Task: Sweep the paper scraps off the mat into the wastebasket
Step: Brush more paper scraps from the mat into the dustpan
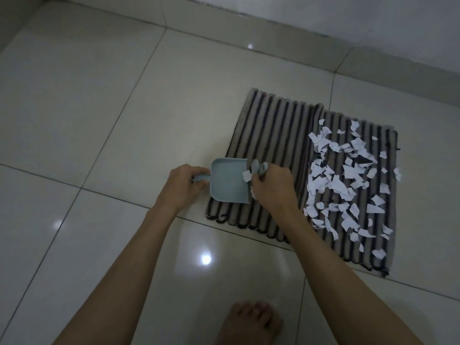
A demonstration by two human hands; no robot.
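left hand (185, 184): fingers curled round the dustpan handle, holding it on the mat's left edge
dustpan (229, 181): pale blue, small, lying flat, mouth facing right toward the right hand; pan looks bare inside
right hand (272, 188): curled round a small brush (261, 170) at the dustpan mouth; brush mostly hidden by the fingers, a few scraps at its tip
paper scraps (348, 180): white, torn, spread over the right half of the mat, well apart from the dustpan
mat (276, 135): striped dark and beige, on the floor near the wall; left half bare
floor (99, 108): glossy pale tiles
foot (249, 322): bare, bottom edge of view
wastebasket: not in view
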